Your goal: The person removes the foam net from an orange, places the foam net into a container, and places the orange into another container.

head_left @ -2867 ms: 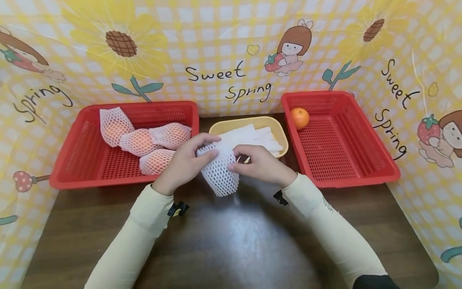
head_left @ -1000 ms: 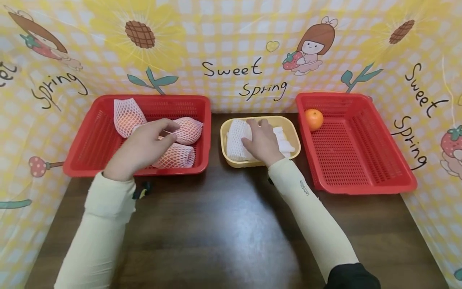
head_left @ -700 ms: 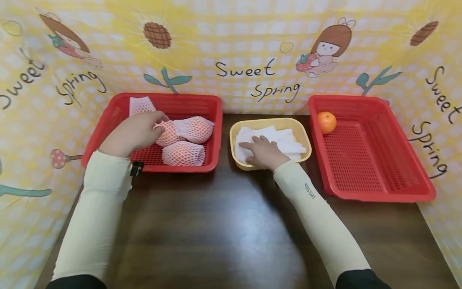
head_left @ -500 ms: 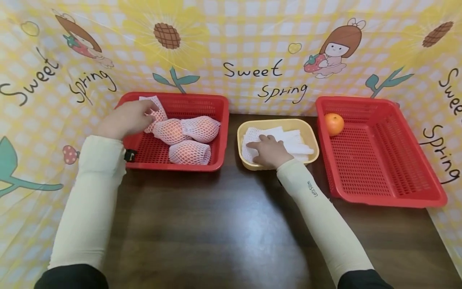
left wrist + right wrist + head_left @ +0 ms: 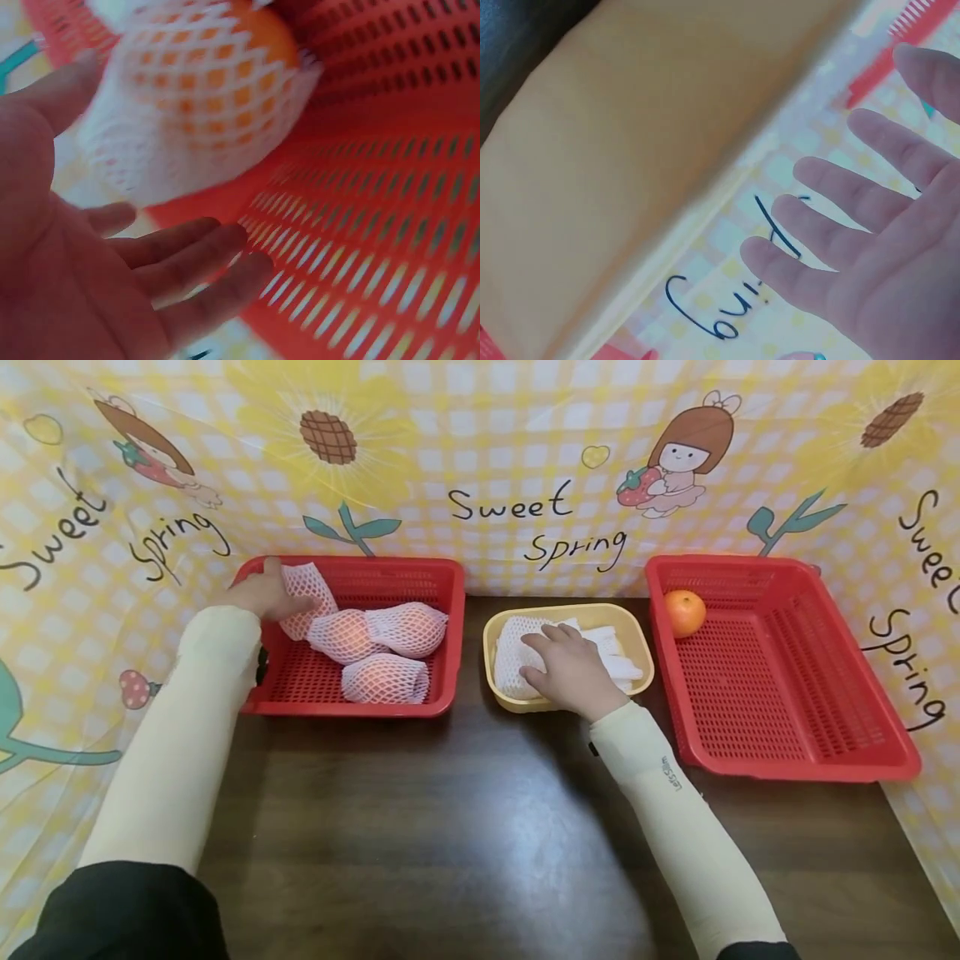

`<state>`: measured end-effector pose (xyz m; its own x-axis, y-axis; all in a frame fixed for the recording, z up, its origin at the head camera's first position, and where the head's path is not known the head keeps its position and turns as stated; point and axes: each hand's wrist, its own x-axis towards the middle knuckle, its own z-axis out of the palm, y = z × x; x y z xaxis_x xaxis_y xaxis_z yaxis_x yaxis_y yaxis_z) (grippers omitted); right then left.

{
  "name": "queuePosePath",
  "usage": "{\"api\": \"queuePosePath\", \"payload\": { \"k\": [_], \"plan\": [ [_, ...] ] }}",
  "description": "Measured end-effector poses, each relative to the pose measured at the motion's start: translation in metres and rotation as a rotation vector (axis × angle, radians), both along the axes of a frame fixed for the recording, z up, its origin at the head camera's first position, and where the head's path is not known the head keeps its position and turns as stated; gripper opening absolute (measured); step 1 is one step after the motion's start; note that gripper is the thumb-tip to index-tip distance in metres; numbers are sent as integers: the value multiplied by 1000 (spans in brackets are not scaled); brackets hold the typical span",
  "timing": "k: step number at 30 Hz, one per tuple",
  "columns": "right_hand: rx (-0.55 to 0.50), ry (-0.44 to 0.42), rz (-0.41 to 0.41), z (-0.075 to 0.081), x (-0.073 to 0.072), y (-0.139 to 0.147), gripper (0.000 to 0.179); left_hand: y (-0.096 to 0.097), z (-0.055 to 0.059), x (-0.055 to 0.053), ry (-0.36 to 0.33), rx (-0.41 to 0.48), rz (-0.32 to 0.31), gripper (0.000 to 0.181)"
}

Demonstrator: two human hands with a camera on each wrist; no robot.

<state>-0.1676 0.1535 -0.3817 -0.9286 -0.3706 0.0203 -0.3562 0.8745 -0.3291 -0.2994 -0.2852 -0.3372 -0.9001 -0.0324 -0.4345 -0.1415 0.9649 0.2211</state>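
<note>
My left hand [image 5: 270,593] is at the back left corner of the left red basket [image 5: 352,710], beside an orange in a white foam net [image 5: 309,597]. In the left wrist view its fingers lie extended next to the netted orange [image 5: 210,90]; whether they touch it I cannot tell. My right hand [image 5: 573,668] is over the yellow tray [image 5: 517,703], fingers spread, holding nothing. In the right wrist view that hand [image 5: 885,247] shows bare, spread fingers beside the tray's wall [image 5: 630,150]. White foam nets [image 5: 517,652] lie in the tray, partly under the hand.
Several netted oranges, among them one at the front [image 5: 385,679], lie in the left basket. A bare orange [image 5: 684,613] sits in the back left corner of the right red basket [image 5: 795,768]. Patterned cloth [image 5: 510,443] hangs behind the dark wooden table [image 5: 450,843].
Both hands held a foam net between them at first; the right hand then moved to the tray, where a net now lies. My left hand has moved left and back across the left basket.
</note>
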Motion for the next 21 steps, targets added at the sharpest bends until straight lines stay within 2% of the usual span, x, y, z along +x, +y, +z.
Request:
{"api": "queuePosePath", "payload": {
  "k": [2, 6, 10, 13, 17, 21],
  "plan": [
    [-30, 12, -8, 4, 4, 3, 50, 1, -7, -5, -46, 5, 44, 118],
    [-68, 19, -18, 8, 10, 7, 49, 3, -18, -12, -43, 71, 107, 124],
    [-75, 22, -21, 13, 15, 5, 51, 5, -22, -10, -62, 107, 162, 130],
    [-77, 23, -26, 16, 18, 5, 52, 5, -28, -7, -72, 141, 174, 131],
    [-90, 25, -25, 18, 21, 3, 52, 0, -38, -6, -43, 198, 180, 128],
    [-94, 28, -22, 18, 23, 2, 53, -3, -37, -3, 9, 197, 167, 125]
  ]
}}
